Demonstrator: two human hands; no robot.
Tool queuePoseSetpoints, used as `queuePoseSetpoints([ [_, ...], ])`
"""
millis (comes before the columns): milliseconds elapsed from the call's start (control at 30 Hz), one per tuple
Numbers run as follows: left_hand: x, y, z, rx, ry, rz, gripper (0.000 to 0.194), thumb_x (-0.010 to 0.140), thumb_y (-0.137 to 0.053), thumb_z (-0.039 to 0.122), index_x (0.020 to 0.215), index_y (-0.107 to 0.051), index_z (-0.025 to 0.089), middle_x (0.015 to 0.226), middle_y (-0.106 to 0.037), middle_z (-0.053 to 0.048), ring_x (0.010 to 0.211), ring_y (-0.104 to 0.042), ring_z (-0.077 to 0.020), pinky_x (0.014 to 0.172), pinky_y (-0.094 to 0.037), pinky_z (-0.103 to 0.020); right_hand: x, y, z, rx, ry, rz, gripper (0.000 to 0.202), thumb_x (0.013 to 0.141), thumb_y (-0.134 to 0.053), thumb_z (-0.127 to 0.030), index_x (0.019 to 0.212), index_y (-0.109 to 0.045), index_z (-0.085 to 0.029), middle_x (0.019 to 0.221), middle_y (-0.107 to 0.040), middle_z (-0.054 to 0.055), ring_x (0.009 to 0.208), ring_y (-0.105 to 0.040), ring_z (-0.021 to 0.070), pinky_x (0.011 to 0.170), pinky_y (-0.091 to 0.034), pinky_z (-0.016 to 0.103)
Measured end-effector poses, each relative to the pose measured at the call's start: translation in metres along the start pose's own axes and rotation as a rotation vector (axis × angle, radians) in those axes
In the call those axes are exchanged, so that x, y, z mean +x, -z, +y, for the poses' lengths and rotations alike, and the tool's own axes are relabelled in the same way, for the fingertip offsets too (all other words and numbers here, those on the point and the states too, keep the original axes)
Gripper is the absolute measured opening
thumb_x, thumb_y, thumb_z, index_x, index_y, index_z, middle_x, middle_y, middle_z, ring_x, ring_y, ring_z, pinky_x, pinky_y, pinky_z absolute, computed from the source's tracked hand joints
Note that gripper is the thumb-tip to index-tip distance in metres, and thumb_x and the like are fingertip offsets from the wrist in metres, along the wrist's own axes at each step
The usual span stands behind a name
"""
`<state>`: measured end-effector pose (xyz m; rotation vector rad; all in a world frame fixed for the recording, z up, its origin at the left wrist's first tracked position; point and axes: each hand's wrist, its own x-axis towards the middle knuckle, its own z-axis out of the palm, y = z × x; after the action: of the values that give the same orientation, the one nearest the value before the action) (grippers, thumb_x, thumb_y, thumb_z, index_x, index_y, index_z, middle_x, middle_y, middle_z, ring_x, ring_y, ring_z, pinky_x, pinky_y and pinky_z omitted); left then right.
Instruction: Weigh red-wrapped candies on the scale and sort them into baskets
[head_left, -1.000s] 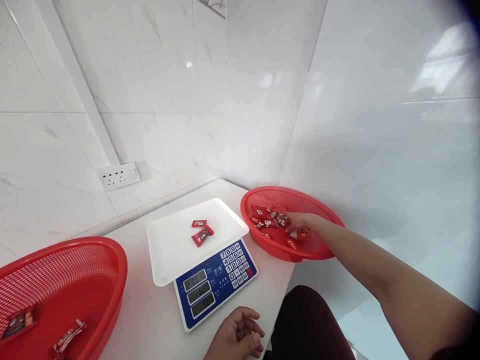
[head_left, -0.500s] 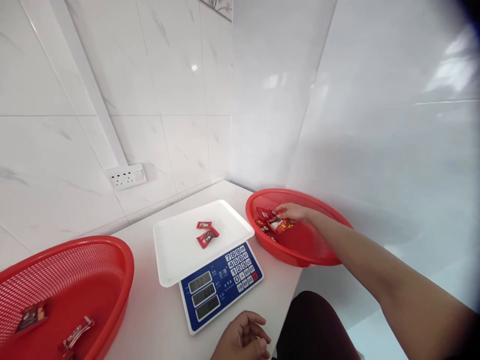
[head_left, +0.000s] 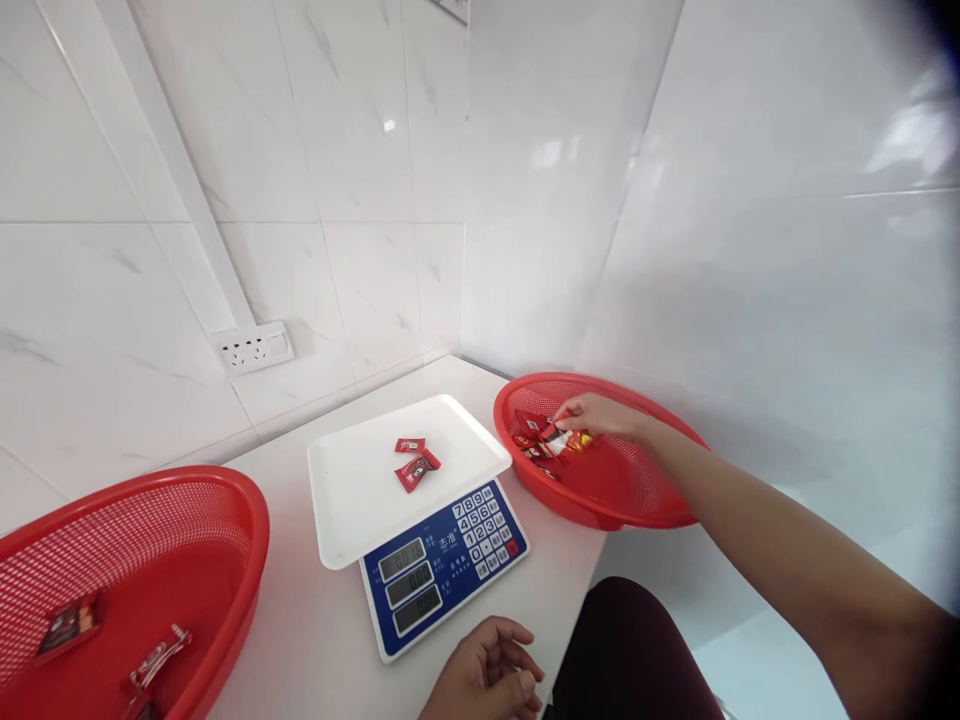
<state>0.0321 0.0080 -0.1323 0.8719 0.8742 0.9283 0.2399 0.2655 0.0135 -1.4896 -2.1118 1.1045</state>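
Observation:
My right hand (head_left: 596, 414) is inside the right red basket (head_left: 637, 522), its thumb and fingers pinched at a small red snack packet (head_left: 556, 426). The hand partly hides that packet. Under and beside the fingertips lie several other red wrapped snacks (head_left: 530, 424). My left hand (head_left: 487, 672) rests near the table's front edge, below the scale. Its fingers are loosely curled, apart from the thumb, with nothing seen in them. Two small red packets (head_left: 417, 470) lie close together on the white tray (head_left: 352, 500) of the digital scale (head_left: 446, 570).
A second red basket (head_left: 251, 560) stands at the left with a few wrapped snacks (head_left: 159, 655) in it. Tiled walls meet behind the white table (head_left: 300, 650). A wall socket (head_left: 255, 348) sits above it. My dark-clad knee (head_left: 630, 650) is at the table's edge.
My right hand has shifted slightly to the right and its fingers have closed in a pinch at a red packet. My left hand has hardly moved.

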Motion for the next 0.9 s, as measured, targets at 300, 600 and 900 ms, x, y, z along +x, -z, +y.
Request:
queuePoseSetpoints([
  [300,-0.011,-0.008,0.009,0.004,-0.100,-0.052,0.058,0.066,-0.062,0.059,0.102,-0.052,0.014,0.089,-0.055,-0.008,0.070,-0.055,-0.0139,0.059,-0.044,-0.025,-0.118,-0.071,-0.041,0.087,0.172,-0.153,0.013,0.073,-0.060,-0.034,0.074,-0.061,-0.021,0.070,-0.067,0.002,0.065,-0.062,0.0173,0.060,-0.048,0.027],
  [600,-0.014,-0.017,0.005,0.272,-0.234,0.201,0.056,0.074,-0.046,0.064,0.089,-0.063,0.013,0.068,-0.053,-0.003,0.053,-0.050,-0.0110,0.049,-0.044,-0.023,-0.150,-0.162,-0.009,0.204,0.079,-0.129,0.025,0.075,-0.054,-0.046,0.064,-0.057,-0.024,0.058,-0.060,-0.001,0.053,-0.056,0.0161,0.052,-0.044,0.026],
  [900,-0.015,-0.018,0.013,-0.156,-0.155,0.419,0.058,0.074,-0.048,0.062,0.098,-0.058,0.010,0.070,-0.062,-0.006,0.055,-0.057,-0.0153,0.048,-0.046,-0.026,-0.133,-0.161,-0.013,0.408,0.078,-0.140,0.034,0.074,-0.051,-0.054,0.074,-0.056,-0.021,0.069,-0.060,0.000,0.062,-0.054,0.0150,0.055,-0.042,0.025],
])
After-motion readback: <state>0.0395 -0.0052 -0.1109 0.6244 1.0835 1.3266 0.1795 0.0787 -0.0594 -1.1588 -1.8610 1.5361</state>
